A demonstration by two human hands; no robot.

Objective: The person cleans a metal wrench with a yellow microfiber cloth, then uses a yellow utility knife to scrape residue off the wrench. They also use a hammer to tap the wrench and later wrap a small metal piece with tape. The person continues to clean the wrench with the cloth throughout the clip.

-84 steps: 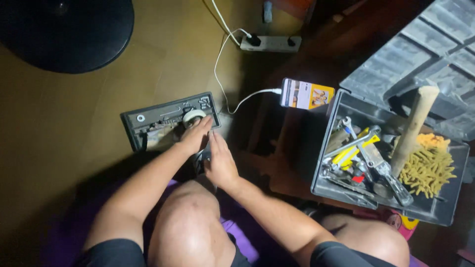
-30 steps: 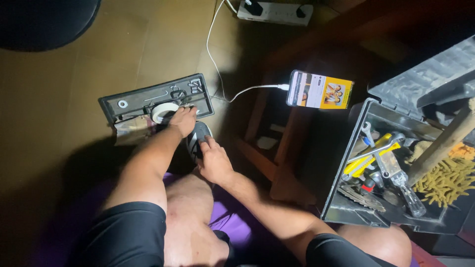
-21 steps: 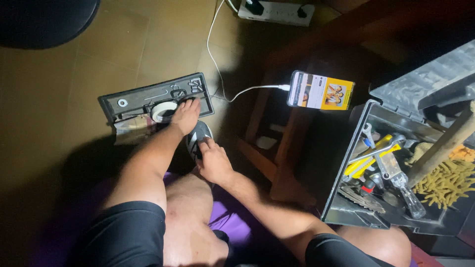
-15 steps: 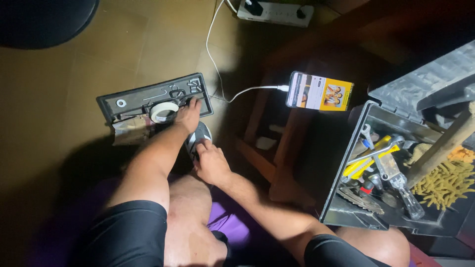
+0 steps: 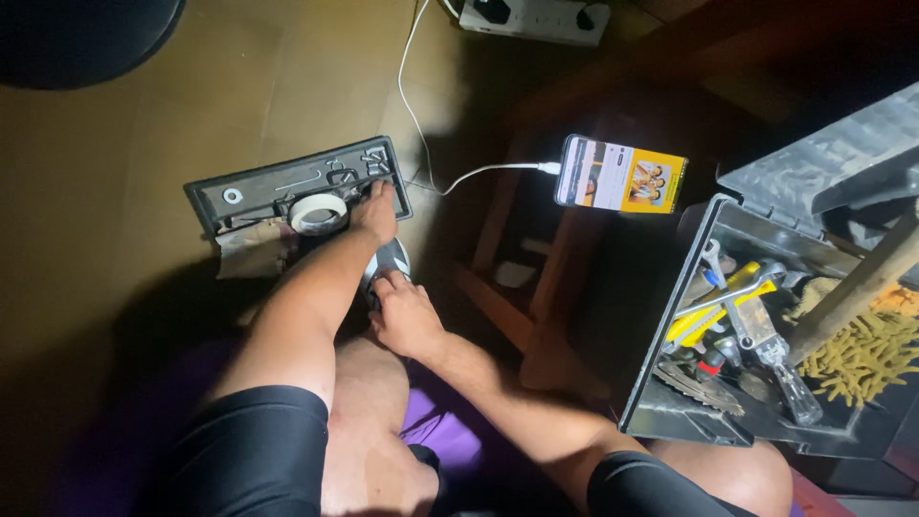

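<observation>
Head view, floor level, dim light. One black moulded plastic tray (image 5: 251, 182), rectangular with shallow compartments, lies on the smooth tan tiled floor (image 5: 115, 144). One roll of white tape (image 5: 319, 213), ring-shaped, sits at the tray's near edge; a crumpled pale wrapper (image 5: 247, 257) lies just below it. Left hand (image 5: 375, 213) rests on the tray's right end, fingers (image 5: 382, 189) spread loosely over small dark fittings, closed on nothing that can be seen. Right hand (image 5: 402, 311) is just below, fingers curled down on a dark object with grey markings (image 5: 388, 258); whether they grip it I cannot tell.

One phone (image 5: 621, 174), screen lit yellow and white, is propped on a dark wooden stool (image 5: 517, 287), with one white cable (image 5: 421, 124) running to one white power strip (image 5: 536, 13). One open grey plastic toolbox (image 5: 670, 383), ribbed lid raised, holds mixed metal tools, one yellow-handled tool (image 5: 704, 311), one wooden handle (image 5: 852, 287) and a mustard-yellow nubbed glove (image 5: 862, 354).
</observation>
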